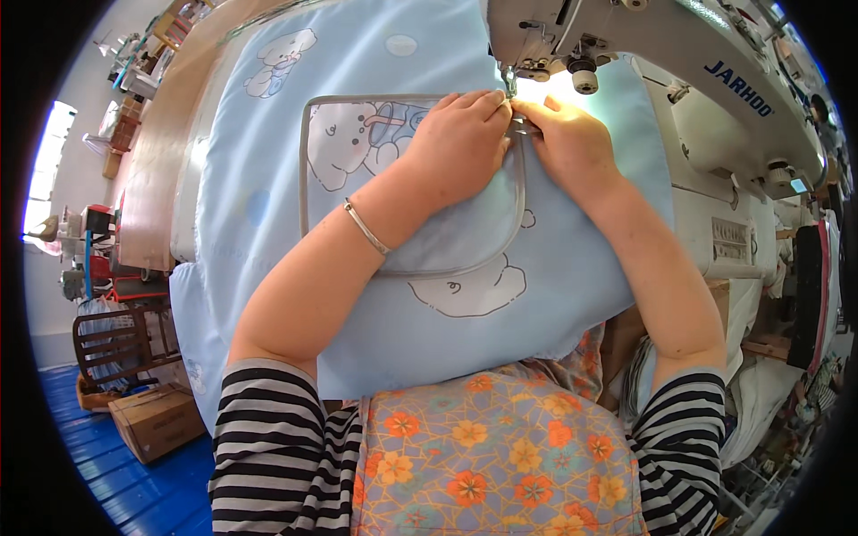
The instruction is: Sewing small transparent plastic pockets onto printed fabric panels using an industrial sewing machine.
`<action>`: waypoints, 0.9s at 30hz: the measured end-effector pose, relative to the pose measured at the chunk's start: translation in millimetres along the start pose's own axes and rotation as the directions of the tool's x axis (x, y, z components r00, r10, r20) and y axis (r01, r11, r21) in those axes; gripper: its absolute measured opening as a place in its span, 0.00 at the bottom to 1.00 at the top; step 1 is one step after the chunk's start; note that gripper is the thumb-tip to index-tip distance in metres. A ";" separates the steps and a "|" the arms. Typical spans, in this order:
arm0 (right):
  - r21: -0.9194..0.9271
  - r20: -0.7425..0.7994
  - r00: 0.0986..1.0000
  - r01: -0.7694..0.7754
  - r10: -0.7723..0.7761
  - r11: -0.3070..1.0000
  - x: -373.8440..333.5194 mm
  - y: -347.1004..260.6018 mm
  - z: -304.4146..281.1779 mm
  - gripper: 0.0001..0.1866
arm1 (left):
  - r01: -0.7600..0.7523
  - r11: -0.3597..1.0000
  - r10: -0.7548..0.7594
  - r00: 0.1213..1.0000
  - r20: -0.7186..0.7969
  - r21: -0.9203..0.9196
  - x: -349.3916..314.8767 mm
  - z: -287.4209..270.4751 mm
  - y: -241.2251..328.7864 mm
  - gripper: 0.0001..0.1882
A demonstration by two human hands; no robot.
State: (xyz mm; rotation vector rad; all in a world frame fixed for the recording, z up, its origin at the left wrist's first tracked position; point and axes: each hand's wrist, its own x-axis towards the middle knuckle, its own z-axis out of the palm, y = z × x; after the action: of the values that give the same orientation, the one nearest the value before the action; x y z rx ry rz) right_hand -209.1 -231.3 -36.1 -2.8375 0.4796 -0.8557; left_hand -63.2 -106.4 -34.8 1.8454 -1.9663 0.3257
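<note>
A large light-blue cloth (357, 330) printed with cartoon animals lies spread under the sewing machine head (572, 36). On it sits a rounded blue pocket piece (447, 241) edged in grey binding, with a printed animal on it. My left hand (465, 143) rests over this piece's upper right corner, fingers together and bent down at the edge beside the presser foot (509, 82). Just right of the foot, my right hand (567, 143) pinches the fabric by the binding, thumb and forefinger close together. The fingertips of both hands nearly meet; what lies directly beneath them is hidden.
The machine's lamp lights the needle area. Its arm and body (733, 134) stand at the right. A wooden tabletop (152, 179) extends to the left. Below it are a dark chair (116, 344) and a cardboard box (156, 420) on blue flooring. Cloth drapes towards my floral apron (492, 456).
</note>
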 end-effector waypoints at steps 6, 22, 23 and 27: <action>0.008 0.056 0.996 -0.068 0.067 0.998 -9.6 -14.3 -14.5 0.18 | -0.015 1.000 0.015 0.999 -0.045 -0.017 -0.7 0.2 -4.5 0.17; 0.182 0.110 0.994 -0.012 -0.008 0.983 -36.5 -40.2 -32.0 0.21 | 0.016 1.000 -0.014 0.996 0.083 -0.023 0.0 -14.3 -5.6 0.12; 0.188 0.113 0.994 -0.007 -0.015 0.982 -36.4 -42.3 -30.3 0.21 | -0.007 1.000 0.007 1.000 0.009 -0.016 -4.4 -14.4 -9.2 0.13; 0.057 0.049 0.988 0.146 -0.149 0.988 -36.8 -34.2 -27.3 0.21 | 0.099 0.974 -0.062 0.982 0.180 -0.203 -33.0 -63.7 -12.4 0.16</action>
State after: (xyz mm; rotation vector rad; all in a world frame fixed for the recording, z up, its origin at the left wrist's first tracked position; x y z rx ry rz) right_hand -244.4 -187.7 -24.9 -2.8666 0.2387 -0.8016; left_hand -40.8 -49.8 5.0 1.8609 -1.9441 -0.0694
